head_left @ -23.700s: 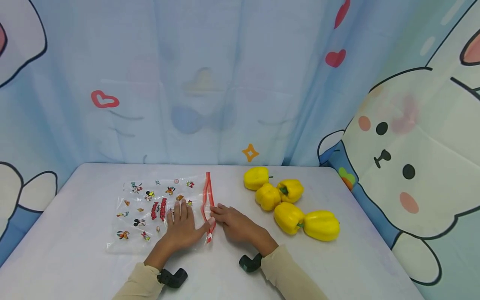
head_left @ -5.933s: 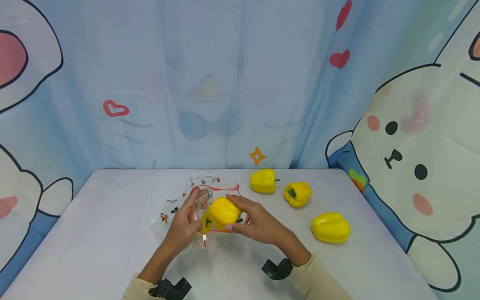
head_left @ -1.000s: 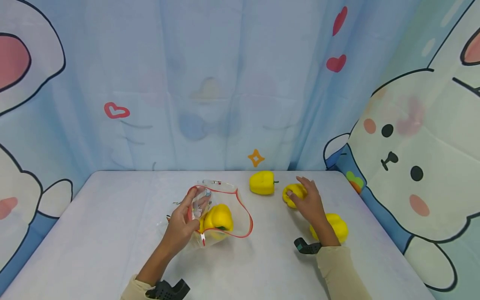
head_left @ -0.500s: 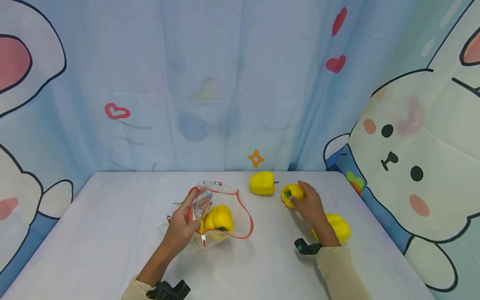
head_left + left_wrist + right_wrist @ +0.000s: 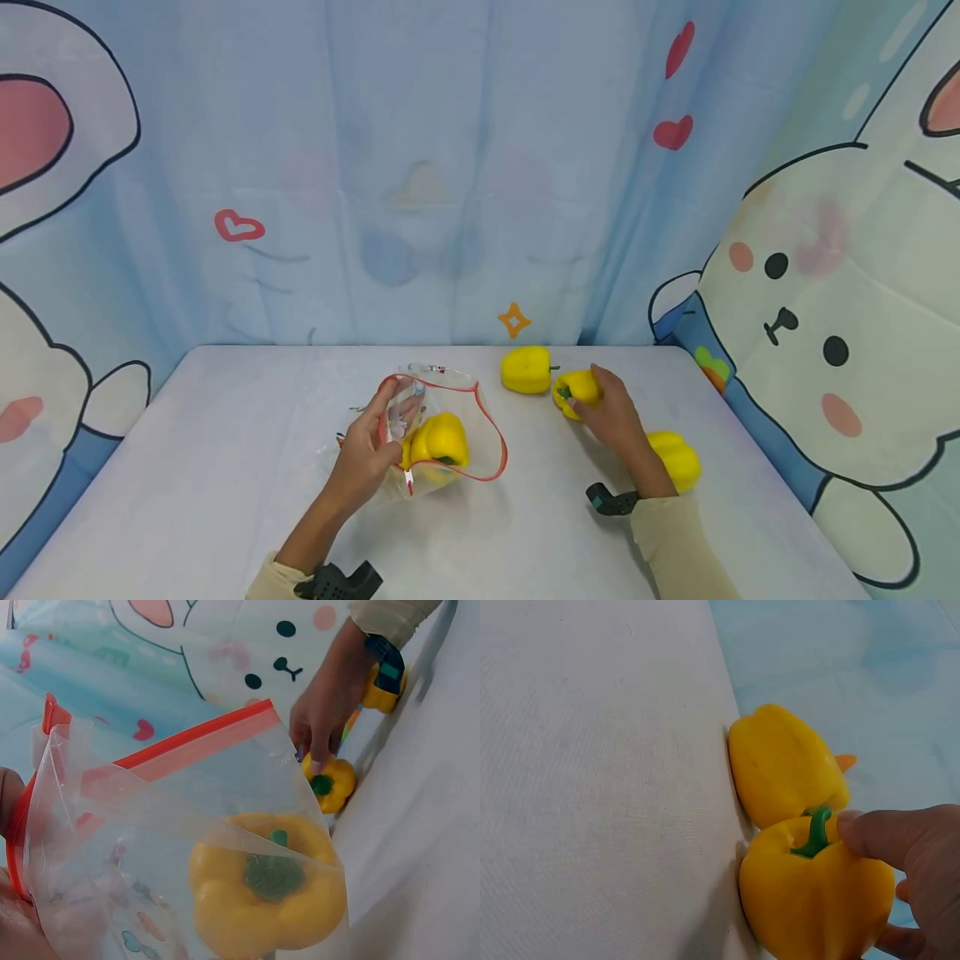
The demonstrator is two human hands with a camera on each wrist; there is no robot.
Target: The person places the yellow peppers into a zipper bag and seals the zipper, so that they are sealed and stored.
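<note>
My left hand [image 5: 363, 454] pinches the left side of a clear zip bag [image 5: 483, 433], whose red-edged mouth gapes toward the right. Inside the bag lies a yellow bell pepper [image 5: 438, 437], with part of another yellow one [image 5: 406, 454] beside it near my thumb. In the left wrist view the bagged pepper [image 5: 262, 900] shows its green stem through the plastic. Over to the right, my right hand [image 5: 617, 417] grips a yellow bell pepper [image 5: 576, 393], thumb by its green stem and fingers round the far side. The right wrist view shows this pepper [image 5: 817, 892] close to the table.
Another yellow pepper [image 5: 526, 370] lies at the table's back, just left of the gripped one. A further pepper [image 5: 675, 461] sits behind my right wrist, partly hidden by the forearm. A printed curtain [image 5: 420, 167] hangs behind the white table [image 5: 247, 433].
Since the earliest frame the bag went from flat to gaping, and peppers went into it. Over the last second my right hand closed on a pepper and shifted it slightly left.
</note>
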